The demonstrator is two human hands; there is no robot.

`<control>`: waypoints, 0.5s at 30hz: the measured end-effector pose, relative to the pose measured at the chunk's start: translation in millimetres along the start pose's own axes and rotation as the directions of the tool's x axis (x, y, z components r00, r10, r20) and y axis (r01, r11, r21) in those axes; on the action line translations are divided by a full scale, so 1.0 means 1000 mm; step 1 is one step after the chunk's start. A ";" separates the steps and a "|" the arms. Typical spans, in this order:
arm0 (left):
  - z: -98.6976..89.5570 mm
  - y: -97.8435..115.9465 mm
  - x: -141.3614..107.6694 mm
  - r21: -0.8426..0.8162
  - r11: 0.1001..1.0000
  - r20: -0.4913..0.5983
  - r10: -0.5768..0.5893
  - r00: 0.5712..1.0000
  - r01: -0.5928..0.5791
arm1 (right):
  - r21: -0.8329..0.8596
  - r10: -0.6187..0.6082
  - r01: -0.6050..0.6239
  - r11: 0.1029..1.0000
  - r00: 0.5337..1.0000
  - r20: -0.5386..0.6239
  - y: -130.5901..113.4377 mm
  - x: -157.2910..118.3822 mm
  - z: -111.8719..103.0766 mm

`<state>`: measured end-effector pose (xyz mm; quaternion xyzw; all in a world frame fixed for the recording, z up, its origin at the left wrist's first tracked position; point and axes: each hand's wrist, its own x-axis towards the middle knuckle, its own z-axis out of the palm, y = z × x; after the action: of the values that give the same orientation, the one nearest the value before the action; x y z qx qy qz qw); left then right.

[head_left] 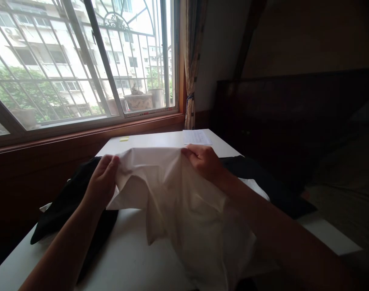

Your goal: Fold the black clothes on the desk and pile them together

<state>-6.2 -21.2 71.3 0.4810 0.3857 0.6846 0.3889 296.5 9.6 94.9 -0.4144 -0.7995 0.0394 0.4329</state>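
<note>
Both held forward, apart: left hand [102, 178], right hand [205, 161], fingers [105, 162] pinched together on white cloth [169, 190].

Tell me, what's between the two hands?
White cloth spans the stretch from the left hand to the right hand, pinched by both, as the head view shows.
</note>
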 end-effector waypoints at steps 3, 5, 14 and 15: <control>0.003 0.002 -0.006 0.035 0.999 0.033 -0.017 0.999 0.016 | -0.026 -0.092 0.090 0.996 0.992 -0.090 -0.017 0.022 -0.019; 0.005 0.009 -0.011 0.026 0.997 0.064 -0.081 0.995 0.079 | -0.040 -0.136 0.133 0.990 0.985 -0.104 -0.024 0.033 -0.027; 0.028 0.042 -0.034 0.244 0.944 0.340 -0.296 0.893 0.220 | -0.075 -0.170 0.161 0.984 0.978 -0.125 -0.027 0.066 -0.042; 0.032 0.041 -0.035 0.253 0.948 0.352 -0.277 0.894 0.194 | -0.061 -0.169 0.163 0.985 0.979 -0.118 -0.028 0.067 -0.042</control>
<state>25.9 -64.9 103.7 0.5933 0.4286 0.4801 0.4835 290.4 25.6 177.2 -0.3588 -0.8040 -0.0426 0.4723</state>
